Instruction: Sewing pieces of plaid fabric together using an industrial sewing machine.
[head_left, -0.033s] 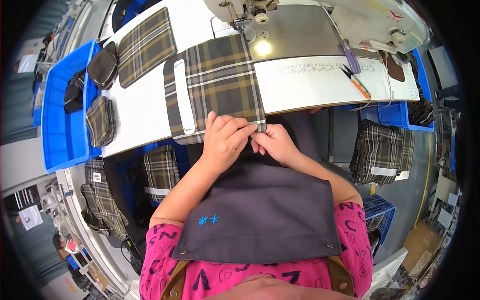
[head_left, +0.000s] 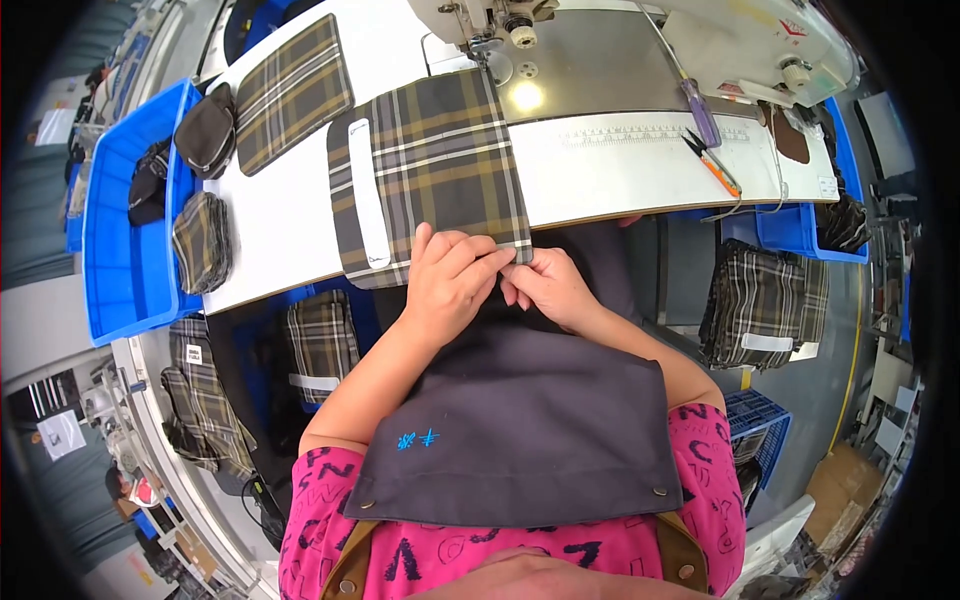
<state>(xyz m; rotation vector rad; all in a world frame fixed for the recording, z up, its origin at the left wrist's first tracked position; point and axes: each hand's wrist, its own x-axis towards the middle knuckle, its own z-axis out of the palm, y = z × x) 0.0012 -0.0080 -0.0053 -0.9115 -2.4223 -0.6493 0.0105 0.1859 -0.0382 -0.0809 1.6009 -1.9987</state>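
A plaid fabric panel in brown, black and white, with a white strip along its left side, lies on the white sewing table. Its far right corner sits under the needle area of a sewing machine. The near edge hangs over the table's front. My left hand rests on that edge, its fingers bent and pinching the near right corner. Against it, my right hand grips the same corner between thumb and fingers. The fingertips meet there, and the underside of the fabric is hidden.
Left of the panel lie another plaid piece, a dark pouch and a small plaid stack, beside a blue bin. To the right are a purple-handled screwdriver and orange thread snips. A plaid stack stands lower right.
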